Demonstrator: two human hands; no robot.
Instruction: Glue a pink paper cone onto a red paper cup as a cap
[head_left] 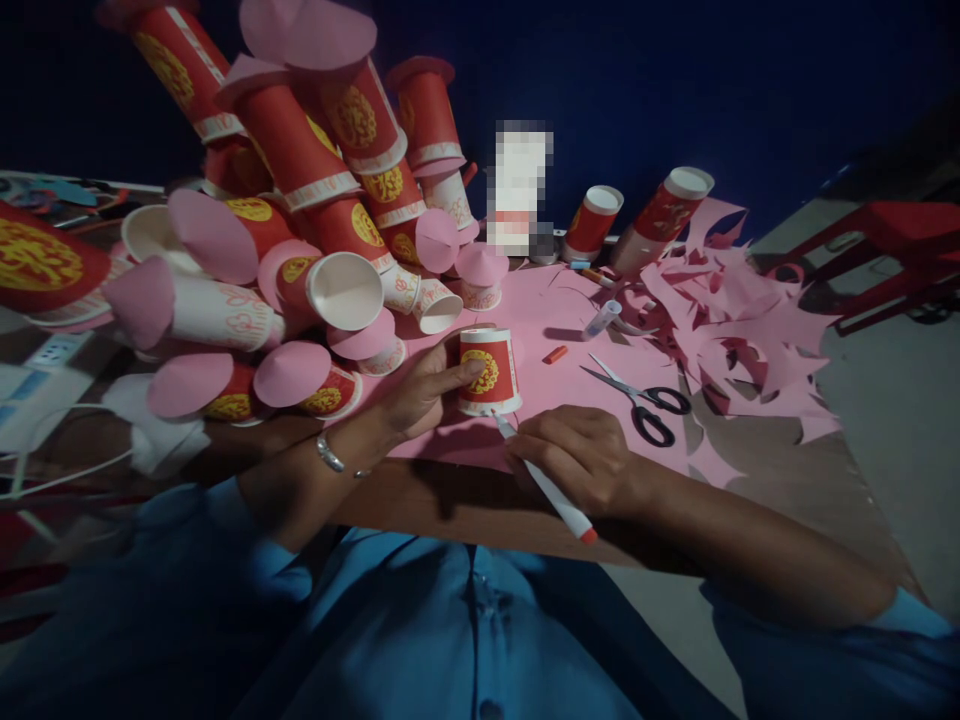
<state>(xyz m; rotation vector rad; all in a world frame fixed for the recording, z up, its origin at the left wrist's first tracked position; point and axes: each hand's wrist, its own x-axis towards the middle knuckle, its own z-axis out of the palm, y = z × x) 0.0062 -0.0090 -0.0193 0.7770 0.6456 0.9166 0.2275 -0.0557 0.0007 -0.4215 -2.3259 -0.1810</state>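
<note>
My left hand [424, 392] grips an upside-down red paper cup [490, 370] with a gold emblem, standing rim-down on a pink paper sheet [540, 320]. My right hand [577, 455] holds a white marker [547, 487] with an orange end. Its tip touches the pink sheet right at the cup's rim. Black-handled scissors [643, 400] lie open on the pink sheet just right of my right hand.
A big heap of red cups capped with pink paper discs [300, 200] fills the left and back. Pink paper scraps [742, 330] cover the right side. A glue stick [602, 318], an orange cap [556, 354] and two upright cups [660, 215] lie behind. A red stool [885, 250] stands at right.
</note>
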